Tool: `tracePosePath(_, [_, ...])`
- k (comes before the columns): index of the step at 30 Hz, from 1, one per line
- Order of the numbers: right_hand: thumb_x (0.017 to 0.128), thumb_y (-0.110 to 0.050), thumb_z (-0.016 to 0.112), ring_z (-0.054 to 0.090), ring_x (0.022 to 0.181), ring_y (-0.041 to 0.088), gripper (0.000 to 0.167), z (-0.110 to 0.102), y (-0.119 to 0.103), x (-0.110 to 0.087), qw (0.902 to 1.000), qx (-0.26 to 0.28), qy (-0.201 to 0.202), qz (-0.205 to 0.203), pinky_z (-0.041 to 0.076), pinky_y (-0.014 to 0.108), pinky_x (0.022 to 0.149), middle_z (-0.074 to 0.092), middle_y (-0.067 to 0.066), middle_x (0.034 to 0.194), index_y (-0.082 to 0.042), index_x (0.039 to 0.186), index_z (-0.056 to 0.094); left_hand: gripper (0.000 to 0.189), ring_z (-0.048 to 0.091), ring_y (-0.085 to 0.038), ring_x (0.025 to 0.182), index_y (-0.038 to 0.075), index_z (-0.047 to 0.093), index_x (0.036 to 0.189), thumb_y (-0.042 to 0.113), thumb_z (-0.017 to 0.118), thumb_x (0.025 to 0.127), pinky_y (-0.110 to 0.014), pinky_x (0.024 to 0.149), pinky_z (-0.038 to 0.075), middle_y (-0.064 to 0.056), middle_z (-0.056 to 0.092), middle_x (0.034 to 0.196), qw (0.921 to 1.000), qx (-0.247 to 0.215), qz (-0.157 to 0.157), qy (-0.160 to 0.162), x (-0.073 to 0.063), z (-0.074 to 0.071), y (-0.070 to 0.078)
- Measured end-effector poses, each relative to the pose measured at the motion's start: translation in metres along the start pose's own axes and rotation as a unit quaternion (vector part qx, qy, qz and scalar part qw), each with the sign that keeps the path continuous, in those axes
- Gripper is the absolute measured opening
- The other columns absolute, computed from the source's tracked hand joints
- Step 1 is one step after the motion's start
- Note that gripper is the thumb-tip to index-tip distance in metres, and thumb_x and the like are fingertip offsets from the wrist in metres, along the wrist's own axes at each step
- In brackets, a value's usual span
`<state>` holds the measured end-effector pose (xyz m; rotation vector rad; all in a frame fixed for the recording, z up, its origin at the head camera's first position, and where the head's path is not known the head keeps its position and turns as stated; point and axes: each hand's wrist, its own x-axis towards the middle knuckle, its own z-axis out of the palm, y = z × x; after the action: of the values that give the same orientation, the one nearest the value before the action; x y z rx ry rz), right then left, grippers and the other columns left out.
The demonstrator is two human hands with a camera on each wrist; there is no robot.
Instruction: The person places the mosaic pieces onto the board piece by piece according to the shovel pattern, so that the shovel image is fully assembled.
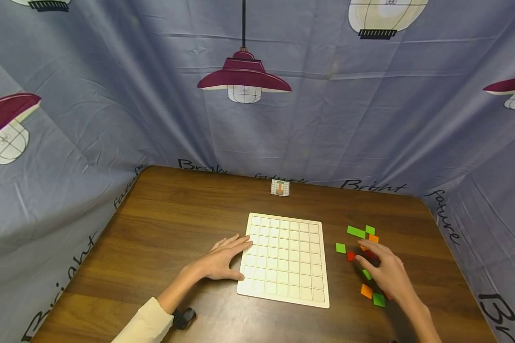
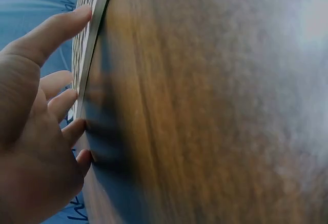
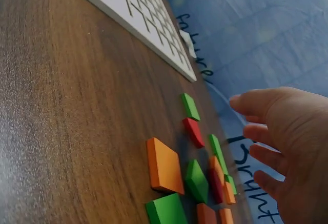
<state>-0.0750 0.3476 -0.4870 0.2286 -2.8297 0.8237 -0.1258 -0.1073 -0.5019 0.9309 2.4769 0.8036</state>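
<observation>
A pale wooden grid board point(image 1: 283, 259) lies flat on the table. My left hand point(image 1: 223, 259) rests at its left edge, fingers spread, with the thumb and fingertips touching the rim. To the right of the board, my right hand point(image 1: 386, 269) hovers palm down over scattered tiles, its fingers loosely bent and nothing in them. In the right wrist view, a gap shows between the hand and the tiles. Among them are a green tile point(image 1: 341, 247), a red tile point(image 1: 351, 257), an orange tile point(image 1: 366, 291) and a nearer green tile point(image 1: 379, 300). The hand partly hides others.
A small card point(image 1: 280, 187) printed with a grid and an orange figure lies behind the board, near the back edge of the brown wooden table point(image 1: 189, 205). Blue-grey fabric point(image 1: 326, 119) with printed lamps and lettering hangs around the back and sides.
</observation>
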Motion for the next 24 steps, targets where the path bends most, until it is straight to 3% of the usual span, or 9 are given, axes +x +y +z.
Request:
tracePosePath(6, [0.089, -0.020, 0.077, 0.048, 0.124, 0.049, 0.046, 0.010, 0.006, 0.005, 0.9999, 0.010, -0.012, -0.007, 0.037, 0.069, 0.094, 0.060, 0.024, 0.131, 0.000, 0.129, 0.064, 0.089, 0.010, -0.031, 0.151, 0.013, 0.034, 0.157, 0.037, 0.078, 0.085, -0.060, 0.116, 0.009, -0.002, 0.021, 0.165, 0.9999, -0.005, -0.004, -0.012, 0.000, 0.000, -0.003])
tracePosePath(16, [0.086, -0.011, 0.079, 0.051, 0.122, 0.047, 0.042, 0.026, 0.011, 0.018, 0.9987, -0.018, -0.034, -0.034, 0.037, 0.067, 0.097, 0.062, 0.023, 0.128, 0.000, 0.125, 0.067, 0.090, 0.008, -0.029, 0.151, 0.015, 0.032, 0.158, 0.040, 0.078, 0.084, -0.056, 0.117, 0.007, -0.001, 0.017, 0.166, 0.9998, 0.002, -0.004, -0.020, 0.001, 0.003, -0.009])
tracePosePath(24, [0.086, -0.011, 0.078, 0.048, 0.123, 0.050, 0.044, 0.030, 0.012, 0.027, 0.9967, -0.026, -0.071, -0.031, 0.035, 0.068, 0.098, 0.060, 0.025, 0.130, 0.002, 0.127, 0.065, 0.089, 0.007, -0.029, 0.151, 0.016, 0.033, 0.158, 0.041, 0.077, 0.084, -0.056, 0.117, 0.006, -0.002, 0.016, 0.166, 0.9995, 0.009, -0.007, -0.029, 0.001, 0.001, -0.008])
